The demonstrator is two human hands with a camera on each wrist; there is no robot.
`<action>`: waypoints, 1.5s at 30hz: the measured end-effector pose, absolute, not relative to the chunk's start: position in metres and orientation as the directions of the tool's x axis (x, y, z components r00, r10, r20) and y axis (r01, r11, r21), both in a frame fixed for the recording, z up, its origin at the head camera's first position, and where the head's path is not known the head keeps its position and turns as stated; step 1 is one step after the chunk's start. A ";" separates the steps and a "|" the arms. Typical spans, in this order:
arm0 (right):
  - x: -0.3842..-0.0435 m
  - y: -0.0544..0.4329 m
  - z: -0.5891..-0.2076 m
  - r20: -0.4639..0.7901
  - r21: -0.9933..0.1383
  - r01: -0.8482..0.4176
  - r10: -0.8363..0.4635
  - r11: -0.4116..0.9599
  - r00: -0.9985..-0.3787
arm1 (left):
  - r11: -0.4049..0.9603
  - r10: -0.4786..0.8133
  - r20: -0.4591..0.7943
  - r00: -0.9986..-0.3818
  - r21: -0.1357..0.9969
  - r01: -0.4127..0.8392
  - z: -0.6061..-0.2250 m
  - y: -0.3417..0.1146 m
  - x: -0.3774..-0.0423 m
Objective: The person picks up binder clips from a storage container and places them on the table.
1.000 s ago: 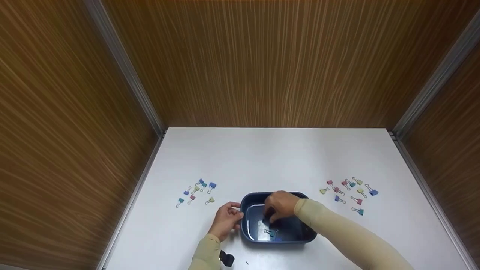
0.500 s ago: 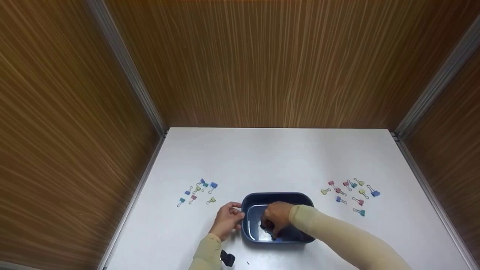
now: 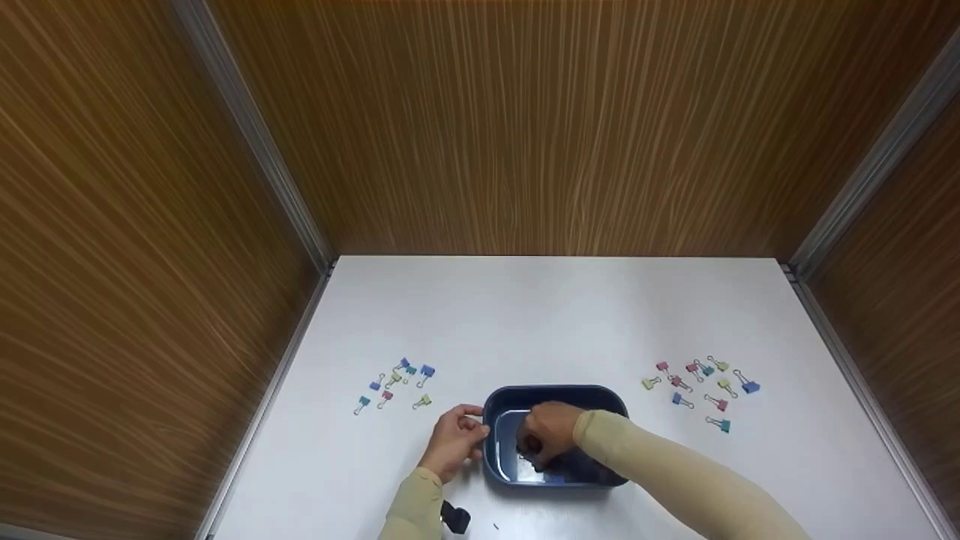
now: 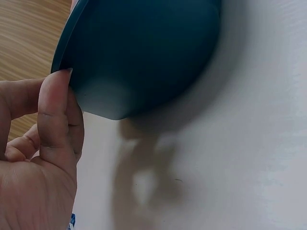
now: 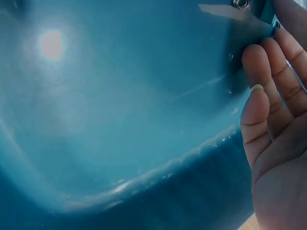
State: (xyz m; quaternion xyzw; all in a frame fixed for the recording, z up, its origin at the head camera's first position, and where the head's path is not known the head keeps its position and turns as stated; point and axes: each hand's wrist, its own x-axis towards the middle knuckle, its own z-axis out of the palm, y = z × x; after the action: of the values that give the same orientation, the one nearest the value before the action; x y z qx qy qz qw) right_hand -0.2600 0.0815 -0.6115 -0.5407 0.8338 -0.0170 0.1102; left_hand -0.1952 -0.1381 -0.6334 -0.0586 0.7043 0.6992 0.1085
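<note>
A dark blue plastic tub (image 3: 600, 391) stands near the front of the white table. My left hand (image 3: 451, 441) holds its left edge; in the left wrist view the thumb (image 4: 53, 98) presses on the tub's wall (image 4: 144, 57) at the rim. My right hand (image 3: 547, 431) reaches down inside the tub, fingers bent toward the floor. At these fingertips, in the right wrist view, show the wire loop of a binder clip (image 5: 241, 4) and a bit of teal; the rest of it is hidden. A blue binder clip (image 3: 556, 478) lies by the tub's front wall.
Several coloured binder clips lie left of the tub, among them a yellow clip (image 3: 422, 401). More are scattered on the right, with a teal clip (image 3: 721, 425) nearest the front. Wood-grain panels (image 3: 555, 127) enclose the back and sides.
My right hand has moved down and slightly left inside the tub, covering the teal binder clip that showed there a second ago. The left hand stays at the tub's edge.
</note>
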 end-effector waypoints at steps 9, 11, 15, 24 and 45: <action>-0.273 0.087 -0.621 -0.043 -0.205 -0.879 -0.901 0.431 -0.431 | 0.025 0.077 -0.228 -0.971 0.974 -0.227 -0.621 -0.136 -0.191; -0.275 0.089 -0.621 -0.013 -0.224 -0.877 -0.901 0.426 -0.434 | 0.018 0.083 -0.226 -0.971 0.974 -0.225 -0.613 -0.135 -0.187; -0.277 0.092 -0.621 -0.003 -0.258 -0.864 -0.894 0.433 -0.447 | 0.003 0.087 -0.219 -0.972 0.976 -0.219 -0.600 -0.134 -0.182; -0.278 0.093 -0.623 -0.031 -0.276 -0.834 -0.872 0.478 -0.489 | -0.008 0.079 -0.219 -0.972 0.975 -0.221 -0.627 -0.135 -0.193; -0.280 0.093 -0.606 -0.006 -0.294 -0.841 -0.880 0.455 -0.474 | 0.010 0.068 -0.243 -0.968 0.970 -0.243 -0.635 -0.138 -0.198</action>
State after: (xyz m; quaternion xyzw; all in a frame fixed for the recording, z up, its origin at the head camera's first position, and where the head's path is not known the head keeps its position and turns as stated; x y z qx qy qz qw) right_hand -0.2797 0.0930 -0.6055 -0.5065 0.8493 -0.1258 0.0788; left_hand -0.1979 -0.1382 -0.6355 -0.0626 0.7021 0.7006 0.1109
